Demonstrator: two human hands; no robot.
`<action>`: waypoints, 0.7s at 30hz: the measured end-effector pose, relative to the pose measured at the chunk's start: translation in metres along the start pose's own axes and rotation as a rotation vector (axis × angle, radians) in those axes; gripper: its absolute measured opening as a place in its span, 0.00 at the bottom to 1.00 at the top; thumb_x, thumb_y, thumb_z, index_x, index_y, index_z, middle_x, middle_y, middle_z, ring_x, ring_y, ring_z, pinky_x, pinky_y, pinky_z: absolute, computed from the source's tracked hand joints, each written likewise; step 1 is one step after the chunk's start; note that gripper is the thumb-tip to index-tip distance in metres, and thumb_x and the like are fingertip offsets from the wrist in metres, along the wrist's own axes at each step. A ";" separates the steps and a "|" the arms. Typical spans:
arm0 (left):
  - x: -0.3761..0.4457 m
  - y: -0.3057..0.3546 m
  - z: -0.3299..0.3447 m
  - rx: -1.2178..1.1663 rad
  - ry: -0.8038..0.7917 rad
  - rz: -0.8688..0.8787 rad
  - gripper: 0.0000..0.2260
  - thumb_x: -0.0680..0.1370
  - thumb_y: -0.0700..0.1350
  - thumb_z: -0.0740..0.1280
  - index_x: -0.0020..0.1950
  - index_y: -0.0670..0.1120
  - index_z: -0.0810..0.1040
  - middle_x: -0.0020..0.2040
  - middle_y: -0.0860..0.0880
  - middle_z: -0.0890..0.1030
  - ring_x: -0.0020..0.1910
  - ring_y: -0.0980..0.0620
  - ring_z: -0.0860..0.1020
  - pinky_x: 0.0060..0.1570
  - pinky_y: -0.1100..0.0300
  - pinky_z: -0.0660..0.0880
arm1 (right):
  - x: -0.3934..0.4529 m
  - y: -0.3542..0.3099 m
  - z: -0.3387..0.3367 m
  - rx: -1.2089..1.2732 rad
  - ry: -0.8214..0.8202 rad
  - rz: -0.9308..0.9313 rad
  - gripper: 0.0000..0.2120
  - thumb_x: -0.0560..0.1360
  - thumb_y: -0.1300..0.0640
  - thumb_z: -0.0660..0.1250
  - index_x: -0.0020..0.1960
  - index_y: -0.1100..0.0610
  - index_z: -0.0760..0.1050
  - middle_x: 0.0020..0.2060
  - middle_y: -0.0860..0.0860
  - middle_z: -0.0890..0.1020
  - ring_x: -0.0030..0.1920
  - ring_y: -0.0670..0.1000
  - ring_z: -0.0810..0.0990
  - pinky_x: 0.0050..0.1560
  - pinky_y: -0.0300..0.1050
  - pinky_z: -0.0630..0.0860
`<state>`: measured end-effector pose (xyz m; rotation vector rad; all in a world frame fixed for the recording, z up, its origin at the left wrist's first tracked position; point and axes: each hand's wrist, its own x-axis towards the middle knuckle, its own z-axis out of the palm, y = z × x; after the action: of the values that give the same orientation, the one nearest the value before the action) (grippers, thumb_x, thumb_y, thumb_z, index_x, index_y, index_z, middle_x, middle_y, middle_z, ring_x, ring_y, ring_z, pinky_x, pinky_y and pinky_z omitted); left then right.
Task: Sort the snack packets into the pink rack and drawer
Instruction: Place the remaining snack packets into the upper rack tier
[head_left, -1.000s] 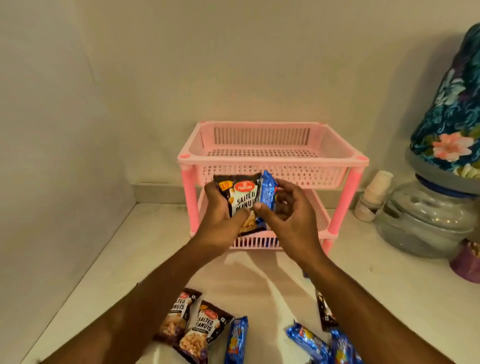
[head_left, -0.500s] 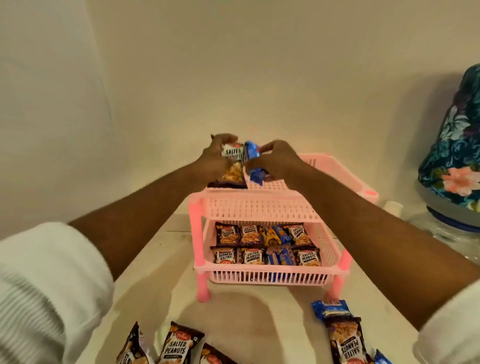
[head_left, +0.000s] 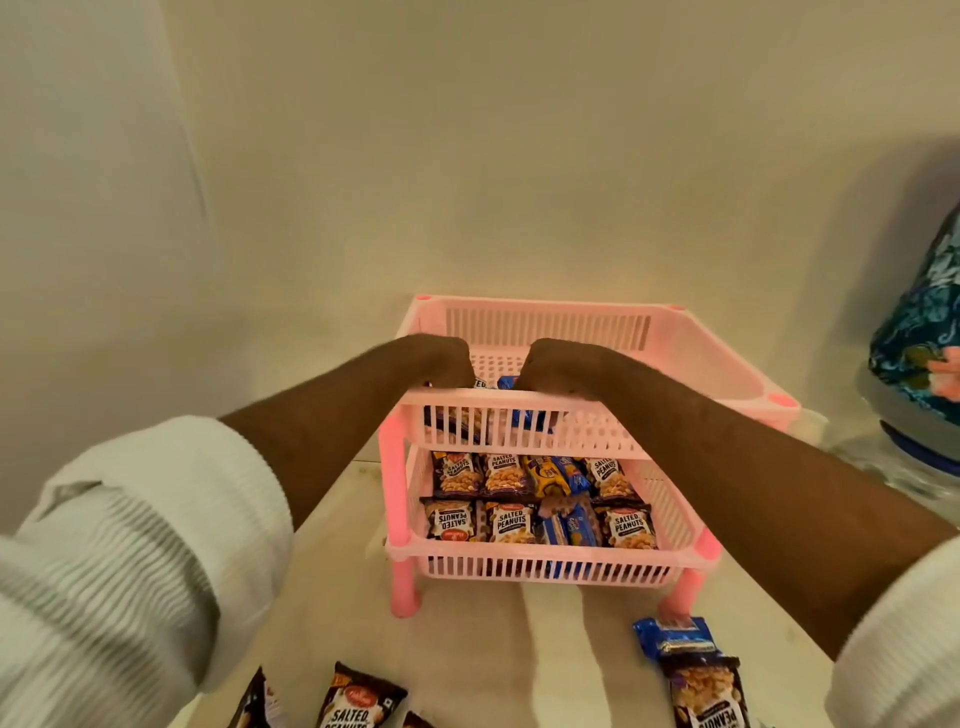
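Hands, left (head_left: 439, 364) and right (head_left: 553, 366), dip into the pink rack's (head_left: 727, 374) top tray to set down a peanut packet (head_left: 479, 384) and a blue packet (head_left: 506, 383), fingers hidden, grip unclear.

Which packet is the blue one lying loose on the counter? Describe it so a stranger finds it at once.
Start at the pink plastic two-tier rack against the wall, then drop to its front right leg. Just in front of that leg, on the white counter, lies the blue snack packet. It is the only blue one out there; the salted-peanut packet touching it is dark brown.
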<state>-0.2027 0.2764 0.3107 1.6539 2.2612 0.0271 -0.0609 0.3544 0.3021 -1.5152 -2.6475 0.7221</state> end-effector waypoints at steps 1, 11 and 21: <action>0.004 0.000 0.000 0.067 0.014 0.014 0.20 0.79 0.44 0.64 0.70 0.40 0.72 0.66 0.43 0.77 0.62 0.45 0.78 0.61 0.52 0.76 | 0.002 -0.001 0.000 -0.008 -0.024 0.003 0.15 0.76 0.52 0.71 0.48 0.66 0.81 0.45 0.58 0.83 0.36 0.52 0.78 0.33 0.44 0.68; 0.006 -0.020 -0.007 0.233 0.117 0.234 0.18 0.77 0.43 0.69 0.67 0.49 0.79 0.66 0.47 0.79 0.62 0.47 0.77 0.61 0.56 0.75 | 0.006 -0.007 -0.002 0.065 -0.083 0.095 0.18 0.74 0.54 0.74 0.58 0.64 0.78 0.52 0.57 0.85 0.50 0.58 0.85 0.55 0.54 0.82; 0.007 -0.023 -0.007 0.171 0.174 0.231 0.20 0.77 0.47 0.71 0.69 0.47 0.76 0.68 0.45 0.76 0.65 0.46 0.75 0.63 0.54 0.73 | 0.002 -0.010 0.003 -0.046 0.039 0.037 0.21 0.72 0.44 0.75 0.50 0.62 0.80 0.43 0.54 0.83 0.43 0.53 0.81 0.34 0.42 0.71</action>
<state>-0.2280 0.2766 0.3101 2.0698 2.2358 0.0356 -0.0707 0.3501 0.3032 -1.5759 -2.6330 0.6306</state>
